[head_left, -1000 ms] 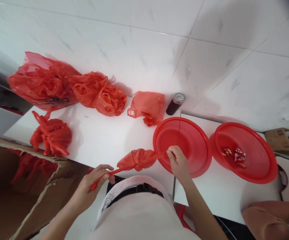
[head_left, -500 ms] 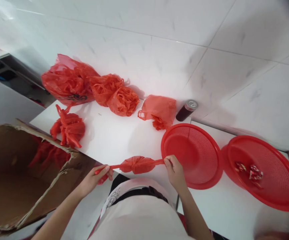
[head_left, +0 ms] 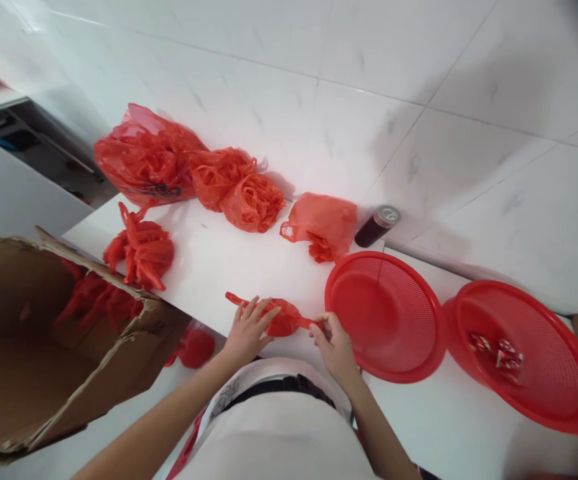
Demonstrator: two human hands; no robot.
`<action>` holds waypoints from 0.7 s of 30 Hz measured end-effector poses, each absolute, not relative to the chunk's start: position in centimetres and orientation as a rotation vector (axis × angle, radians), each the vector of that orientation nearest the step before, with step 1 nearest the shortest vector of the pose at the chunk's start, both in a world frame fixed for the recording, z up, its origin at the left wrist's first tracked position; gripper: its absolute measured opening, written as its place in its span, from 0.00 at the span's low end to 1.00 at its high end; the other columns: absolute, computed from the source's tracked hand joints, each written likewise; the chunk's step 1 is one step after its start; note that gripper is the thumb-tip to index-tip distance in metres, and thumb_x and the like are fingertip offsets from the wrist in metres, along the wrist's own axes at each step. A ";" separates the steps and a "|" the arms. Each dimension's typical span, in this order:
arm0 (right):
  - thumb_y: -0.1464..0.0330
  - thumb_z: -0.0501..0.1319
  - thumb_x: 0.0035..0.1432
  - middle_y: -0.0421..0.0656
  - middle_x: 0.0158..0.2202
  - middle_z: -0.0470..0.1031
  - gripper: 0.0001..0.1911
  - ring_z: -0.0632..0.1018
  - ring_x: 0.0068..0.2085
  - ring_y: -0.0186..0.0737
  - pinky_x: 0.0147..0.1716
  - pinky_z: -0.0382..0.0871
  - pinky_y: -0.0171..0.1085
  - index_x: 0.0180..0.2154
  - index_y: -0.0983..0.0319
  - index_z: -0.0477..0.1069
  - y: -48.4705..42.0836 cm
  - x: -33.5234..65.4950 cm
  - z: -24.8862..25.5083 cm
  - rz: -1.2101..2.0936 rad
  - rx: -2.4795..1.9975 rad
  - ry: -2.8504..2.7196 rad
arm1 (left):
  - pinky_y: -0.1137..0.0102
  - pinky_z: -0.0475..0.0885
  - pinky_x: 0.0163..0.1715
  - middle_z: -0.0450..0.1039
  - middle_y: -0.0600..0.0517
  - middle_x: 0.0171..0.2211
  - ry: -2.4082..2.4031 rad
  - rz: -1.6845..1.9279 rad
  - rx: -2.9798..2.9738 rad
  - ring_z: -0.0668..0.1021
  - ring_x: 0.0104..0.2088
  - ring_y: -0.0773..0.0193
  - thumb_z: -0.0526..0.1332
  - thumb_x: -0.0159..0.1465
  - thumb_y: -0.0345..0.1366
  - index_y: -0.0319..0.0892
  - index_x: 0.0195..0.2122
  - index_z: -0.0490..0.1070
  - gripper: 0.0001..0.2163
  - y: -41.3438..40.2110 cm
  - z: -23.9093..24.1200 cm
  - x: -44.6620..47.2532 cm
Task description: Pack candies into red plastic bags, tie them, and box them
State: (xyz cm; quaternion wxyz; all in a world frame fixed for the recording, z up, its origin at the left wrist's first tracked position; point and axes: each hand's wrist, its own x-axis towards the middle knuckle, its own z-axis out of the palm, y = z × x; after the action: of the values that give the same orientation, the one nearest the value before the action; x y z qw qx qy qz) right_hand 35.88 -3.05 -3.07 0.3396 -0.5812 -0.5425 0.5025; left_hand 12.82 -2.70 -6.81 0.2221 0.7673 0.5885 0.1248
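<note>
A small red plastic bag bundle [head_left: 283, 319] lies on the white table [head_left: 219, 260] near its front edge. My left hand [head_left: 245, 330] rests on the bundle's left side with fingers spread over it. My right hand [head_left: 333, 339] pinches the bundle's twisted right tail, just left of an empty red mesh basket [head_left: 383, 317].
A second red mesh basket [head_left: 543, 373] at the right holds a few wrapped candies [head_left: 496, 350]. Several red bags [head_left: 189, 173] lie along the tiled wall, with a tied bundle [head_left: 141, 250] at the left and a dark can [head_left: 376, 227]. An open cardboard box [head_left: 53, 333] stands at the left.
My hands have come together: the left let go of the stretched tail and moved right onto the bundle. The bundle now lies on the table instead of being pulled taut.
</note>
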 end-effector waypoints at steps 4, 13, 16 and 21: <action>0.57 0.55 0.62 0.41 0.35 0.71 0.14 0.72 0.31 0.37 0.34 0.68 0.38 0.45 0.59 0.63 -3.5 36.3 -3.1 1.253 -1.574 -1.406 | 0.48 0.51 0.62 0.79 0.50 0.44 1.615 0.319 2.016 0.75 0.51 0.50 0.59 0.63 0.35 0.47 0.40 0.77 0.08 -0.2 -8.9 13.3; 0.53 0.55 0.60 0.45 0.37 0.74 0.18 0.74 0.34 0.41 0.37 0.70 0.41 0.41 0.60 0.67 -5.1 38.4 -4.1 1.240 -1.758 -1.385 | 0.71 0.71 0.33 0.79 0.53 0.37 2.089 0.353 1.645 0.80 0.32 0.62 0.53 0.65 0.47 0.46 0.42 0.73 0.14 4.5 -6.7 1.0; 0.54 0.55 0.60 0.44 0.36 0.75 0.16 0.74 0.33 0.41 0.36 0.70 0.42 0.38 0.60 0.68 -5.0 38.0 -4.0 1.235 -1.747 -1.422 | 0.65 0.71 0.38 0.79 0.48 0.37 2.314 0.340 1.574 0.79 0.35 0.56 0.56 0.64 0.46 0.43 0.41 0.75 0.15 5.8 -4.7 -2.9; 0.55 0.57 0.58 0.44 0.35 0.76 0.11 0.75 0.32 0.44 0.34 0.71 0.42 0.35 0.55 0.70 -4.2 37.2 -3.6 1.234 -1.706 -1.457 | 0.41 0.49 0.57 0.67 0.37 0.57 2.604 0.437 1.625 0.67 0.57 0.39 0.54 0.66 0.41 0.37 0.55 0.70 0.19 6.9 -1.4 -3.8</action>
State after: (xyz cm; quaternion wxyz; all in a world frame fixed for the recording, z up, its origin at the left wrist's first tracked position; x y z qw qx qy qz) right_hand 37.24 -4.15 -3.63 0.2863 -0.6384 -0.5453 0.4617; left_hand -3.83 6.94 -1.42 0.0207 0.5241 0.8397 0.1408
